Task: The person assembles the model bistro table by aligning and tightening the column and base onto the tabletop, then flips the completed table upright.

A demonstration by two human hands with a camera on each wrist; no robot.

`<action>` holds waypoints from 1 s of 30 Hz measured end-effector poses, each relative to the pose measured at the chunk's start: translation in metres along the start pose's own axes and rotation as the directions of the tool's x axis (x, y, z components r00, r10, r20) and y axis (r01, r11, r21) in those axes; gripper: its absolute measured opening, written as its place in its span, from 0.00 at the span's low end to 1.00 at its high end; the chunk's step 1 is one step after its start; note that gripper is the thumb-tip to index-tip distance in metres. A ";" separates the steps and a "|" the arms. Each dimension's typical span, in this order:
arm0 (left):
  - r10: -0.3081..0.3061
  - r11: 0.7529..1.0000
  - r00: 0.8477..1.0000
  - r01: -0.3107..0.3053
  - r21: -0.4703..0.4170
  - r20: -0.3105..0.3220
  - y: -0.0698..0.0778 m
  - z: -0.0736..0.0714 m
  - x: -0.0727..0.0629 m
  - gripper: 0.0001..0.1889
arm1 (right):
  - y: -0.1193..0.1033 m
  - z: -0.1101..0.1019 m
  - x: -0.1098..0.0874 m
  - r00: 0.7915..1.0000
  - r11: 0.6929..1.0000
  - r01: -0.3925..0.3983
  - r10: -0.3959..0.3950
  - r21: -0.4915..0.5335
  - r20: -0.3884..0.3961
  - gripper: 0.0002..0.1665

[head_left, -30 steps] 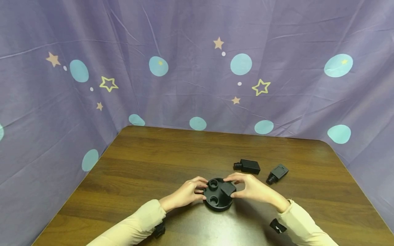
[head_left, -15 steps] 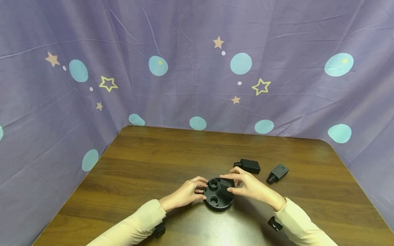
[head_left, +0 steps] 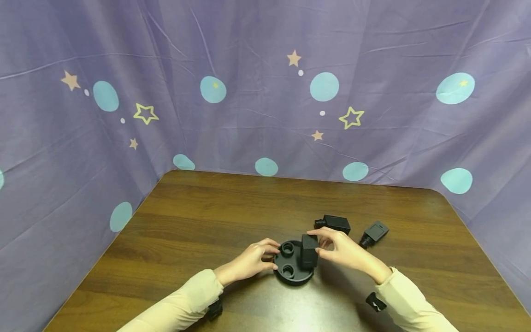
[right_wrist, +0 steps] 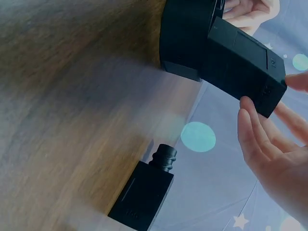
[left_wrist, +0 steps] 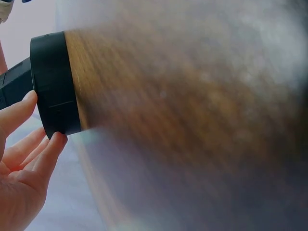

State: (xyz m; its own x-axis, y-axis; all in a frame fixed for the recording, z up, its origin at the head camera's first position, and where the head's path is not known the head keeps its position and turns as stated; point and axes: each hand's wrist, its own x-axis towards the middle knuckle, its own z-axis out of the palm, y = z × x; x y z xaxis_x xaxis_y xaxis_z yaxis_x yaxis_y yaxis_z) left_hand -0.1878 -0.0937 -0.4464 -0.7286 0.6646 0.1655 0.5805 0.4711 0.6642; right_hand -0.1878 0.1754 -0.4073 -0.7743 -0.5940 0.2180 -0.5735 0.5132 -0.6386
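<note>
On the table, a round black base [head_left: 293, 279] has two ring-shaped sockets showing on its left half. My left hand [head_left: 251, 261] holds its left side, thumb and fingertips against the rim; the left wrist view shows these fingers [left_wrist: 50, 156] close up. A black rectangular block [head_left: 309, 251] rises from the base's right half, leaning in the right wrist view. My right hand [head_left: 340, 251] grips the block's upper end between thumb and fingers [right_wrist: 250, 120]. The block's lower end is hidden inside the base.
Behind my right hand lies a black block with a ridged neck [head_left: 337, 223], also seen in the right wrist view. Farther right is a similar necked block [head_left: 375, 232]. The wooden table [head_left: 232, 203] ends at a patterned purple curtain [head_left: 249, 120].
The block on the base has turned and tipped, from lying askew to standing more upright. My right hand shifted with it, slightly left and back. My left hand and the base stayed put.
</note>
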 end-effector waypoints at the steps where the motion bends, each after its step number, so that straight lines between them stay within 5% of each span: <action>1: -0.004 1.000 1.000 0.004 -0.005 0.002 0.000 0.000 0.000 0.18 | 0.000 -0.001 -0.001 1.000 1.000 0.003 -0.003 -0.002 -0.002 0.23; 14: 0.027 1.000 1.000 -0.027 -0.015 0.001 -0.002 0.001 0.001 0.17 | 0.000 -0.006 -0.008 1.000 0.997 -0.016 0.018 -0.080 0.022 0.27; 30: 0.011 1.000 1.000 -0.011 0.002 0.021 -0.002 0.001 0.002 0.17 | 0.001 0.001 -0.015 0.991 0.991 0.009 -0.027 -0.135 -0.129 0.20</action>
State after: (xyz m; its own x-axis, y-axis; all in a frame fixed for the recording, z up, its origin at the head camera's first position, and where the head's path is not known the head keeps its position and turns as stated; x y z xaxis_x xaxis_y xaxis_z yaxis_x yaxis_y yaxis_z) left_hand -0.1898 -0.0928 -0.4480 -0.7145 0.6816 0.1578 0.5895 0.4650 0.6605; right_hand -0.1767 0.1840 -0.4122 -0.7866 -0.5230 0.3283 -0.6116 0.5864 -0.5311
